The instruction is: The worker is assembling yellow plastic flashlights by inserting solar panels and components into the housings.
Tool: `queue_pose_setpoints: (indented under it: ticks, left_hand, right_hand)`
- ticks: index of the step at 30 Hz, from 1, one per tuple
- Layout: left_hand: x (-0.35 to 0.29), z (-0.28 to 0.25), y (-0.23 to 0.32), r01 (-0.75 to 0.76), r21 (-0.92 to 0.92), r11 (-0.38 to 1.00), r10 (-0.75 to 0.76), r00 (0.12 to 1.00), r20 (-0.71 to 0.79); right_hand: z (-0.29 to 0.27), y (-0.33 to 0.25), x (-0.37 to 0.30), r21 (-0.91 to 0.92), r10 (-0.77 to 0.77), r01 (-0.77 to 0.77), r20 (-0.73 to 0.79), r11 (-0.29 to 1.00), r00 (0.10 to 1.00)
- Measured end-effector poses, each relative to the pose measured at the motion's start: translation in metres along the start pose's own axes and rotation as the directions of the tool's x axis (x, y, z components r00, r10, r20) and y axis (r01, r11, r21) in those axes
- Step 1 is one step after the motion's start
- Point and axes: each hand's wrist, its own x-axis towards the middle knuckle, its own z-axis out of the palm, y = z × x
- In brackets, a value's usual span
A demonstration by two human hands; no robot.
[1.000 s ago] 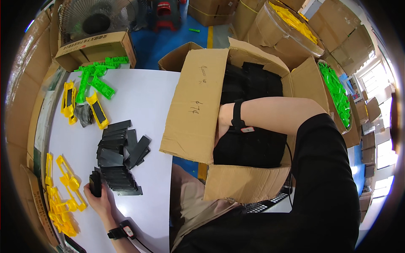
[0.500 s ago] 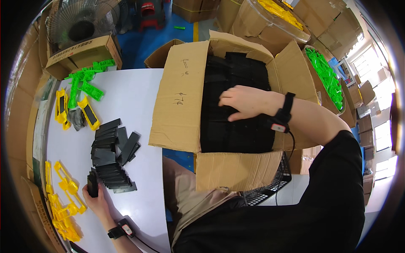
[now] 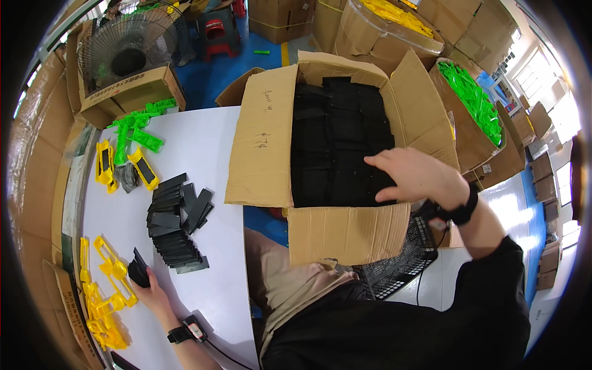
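Note:
My left hand [image 3: 150,292] grips a small stack of flat black strips [image 3: 139,269] at the table's left part. Beside it lies a long, fanned pile of similar black strips [image 3: 179,250], with a few loose ones at its upper right. Over the lower right of an open cardboard box [image 3: 259,148] hovers my right hand [image 3: 422,177], its fingers apart and nothing in them. Tightly packed rows of black pieces [image 3: 339,132] fill that box.
Yellow plastic frames [image 3: 111,302] lie along the white table's [image 3: 216,296] left edge. Green plastic parts [image 3: 132,129] and yellow holders with black inserts [image 3: 145,168] sit farther back. A fan [image 3: 128,61] stands beyond. A black crate [image 3: 401,253] is below the box; green parts [image 3: 472,102] fill another carton.
My right hand has drawn back from the middle of the box toward its near right corner. The strips in my left hand have tilted and spread slightly. The whole view has shifted a little.

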Motion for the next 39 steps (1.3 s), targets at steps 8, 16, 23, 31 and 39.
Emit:
queue_pose_setpoints:
  ticks: [8,16,23,31,39]
  left_hand:
    - [0.002,0.004,0.015,-0.02,0.04,0.999,0.018,0.998,0.055]
    - [-0.002,0.002,0.009,-0.044,0.084,0.995,0.031,0.987,0.157]
    - [-0.001,0.006,0.007,-0.091,0.122,0.988,0.072,0.985,0.157]
    - [0.001,0.006,0.006,-0.096,0.185,0.978,0.062,0.981,0.181]
    - [-0.002,0.007,0.01,-0.108,0.263,0.959,0.066,0.984,0.163]
  right_hand:
    - [0.104,-0.055,-0.005,0.07,0.025,0.005,-0.415,0.998,0.91]
    - [0.104,-0.073,0.021,0.122,0.047,0.012,-0.474,0.992,0.879]
    - [0.118,-0.052,0.026,0.132,0.267,-0.238,-0.286,0.962,0.92]
    - [0.11,-0.036,0.105,0.106,-0.122,0.196,-0.479,0.975,0.869]
    - [0.084,-0.034,0.151,0.018,-0.175,0.18,-0.157,0.983,0.972]
